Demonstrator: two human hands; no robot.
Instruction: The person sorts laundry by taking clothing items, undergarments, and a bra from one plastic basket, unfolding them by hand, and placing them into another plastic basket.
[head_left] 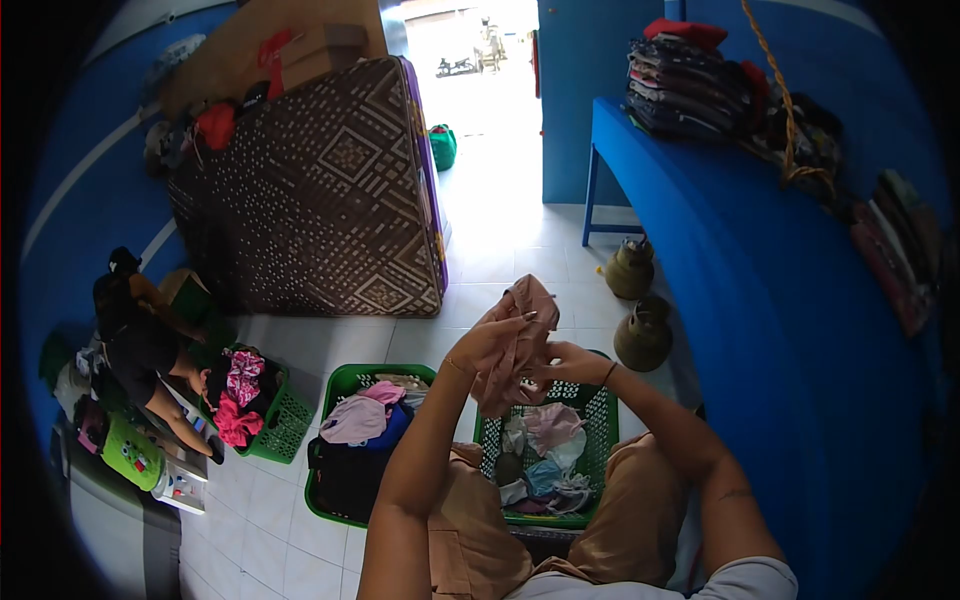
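Observation:
A dusty-pink cloth garment [520, 345] is held up between my two hands, bunched so that its kind cannot be made out. My left hand [490, 342] grips it from the left, and my right hand [572, 364] has its fingers on the lower right side. Below, between my knees, stands a green plastic laundry basket [600, 420] with small pink, white, blue and grey clothes [552, 430] inside. To the left is a second green basket [345, 380] holding a pale pink garment [353, 419], something blue and a black cloth [350, 470].
At left, another person [140, 320] bends by a third green basket [290, 420] of clothes. A patterned mattress [320, 190] leans behind. Right, a blue table [720, 220] bears folded clothes [685, 85]; two gas cylinders [643, 335] stand beside it. A bright doorway [490, 120] is ahead.

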